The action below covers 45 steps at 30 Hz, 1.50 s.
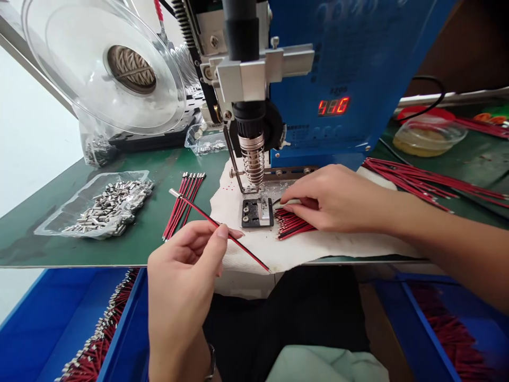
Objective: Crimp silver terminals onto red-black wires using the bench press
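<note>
My left hand [186, 265] pinches a red-and-black wire [222, 231] with a metal terminal on its far end, held slanted over the table edge. My right hand [334, 199] lies fingers-down on a small pile of red-and-black wires [292, 224] on a white cloth [342, 246], and its fingertips are curled onto them. Just left of that pile sits a small black fixture block [256, 212] under the coiled nozzle [252, 159] of a blue machine [350, 69].
A short row of finished wires [183, 204] lies left of the cloth. A clear tray of metal terminals [107, 204] sits at the left. A long bundle of red wires [429, 183] lies at the right. Blue bins [59, 318] below hold more wires. A clear reel [107, 63] hangs above.
</note>
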Motion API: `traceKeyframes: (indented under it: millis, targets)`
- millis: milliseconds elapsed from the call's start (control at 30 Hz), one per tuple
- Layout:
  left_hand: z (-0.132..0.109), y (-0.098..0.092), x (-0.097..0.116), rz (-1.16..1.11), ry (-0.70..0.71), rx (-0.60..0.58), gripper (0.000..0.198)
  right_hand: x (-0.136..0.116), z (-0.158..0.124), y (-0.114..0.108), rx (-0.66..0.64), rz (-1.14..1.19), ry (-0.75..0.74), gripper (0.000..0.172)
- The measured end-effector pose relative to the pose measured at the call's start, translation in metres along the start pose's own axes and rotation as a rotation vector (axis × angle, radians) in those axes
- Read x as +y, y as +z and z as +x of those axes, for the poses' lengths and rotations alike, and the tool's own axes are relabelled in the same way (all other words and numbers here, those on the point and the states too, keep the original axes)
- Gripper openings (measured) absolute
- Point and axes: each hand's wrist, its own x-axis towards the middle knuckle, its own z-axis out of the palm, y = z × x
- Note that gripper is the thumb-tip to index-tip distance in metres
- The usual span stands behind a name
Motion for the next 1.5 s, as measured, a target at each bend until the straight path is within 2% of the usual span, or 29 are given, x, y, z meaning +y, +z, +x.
traceKeyframes:
  millis: [100, 200, 333, 433, 567, 667, 800, 1033, 1167, 1500]
  targets:
    - [0.003, -0.005, 0.002, 0.026, -0.033, 0.001, 0.023, -0.004, 0.001, -0.002, -0.089, -0.010, 0.037, 0.022]
    - [0.005, -0.010, 0.006, 0.064, -0.016, 0.029, 0.021, -0.006, 0.001, -0.004, -0.122, 0.022, 0.067, 0.022]
    - [0.017, -0.024, 0.010, 0.232, 0.031, 0.084, 0.021, -0.004, 0.002, -0.004, -0.089, 0.061, 0.074, 0.021]
    - [0.034, -0.039, 0.012, 0.403, 0.093, 0.075, 0.027, -0.002, 0.002, -0.002, -0.053, 0.075, 0.051, 0.018]
    - [0.054, -0.050, 0.015, 0.752, 0.122, 0.016, 0.034, 0.000, 0.000, -0.001, 0.038, 0.125, -0.006, 0.015]
    - [0.059, -0.047, 0.018, 0.947, 0.112, -0.045, 0.026, 0.000, -0.001, -0.002, 0.139, 0.173, -0.054, 0.013]
    - [0.061, -0.037, 0.023, 1.033, 0.080, -0.049, 0.015, -0.002, -0.002, -0.004, 0.234, 0.202, -0.109, 0.013]
    - [0.076, -0.022, 0.021, 1.406, 0.068, -0.185, 0.035, -0.003, 0.002, 0.001, 0.339, 0.264, -0.236, 0.013]
    - [0.083, -0.016, 0.019, 1.471, 0.071, -0.226, 0.039, -0.001, 0.002, 0.004, 0.354, 0.237, -0.271, 0.014]
    - [0.091, -0.019, 0.013, 1.530, 0.162, -0.192, 0.040, 0.000, 0.003, 0.008, 0.357, 0.258, -0.276, 0.017]
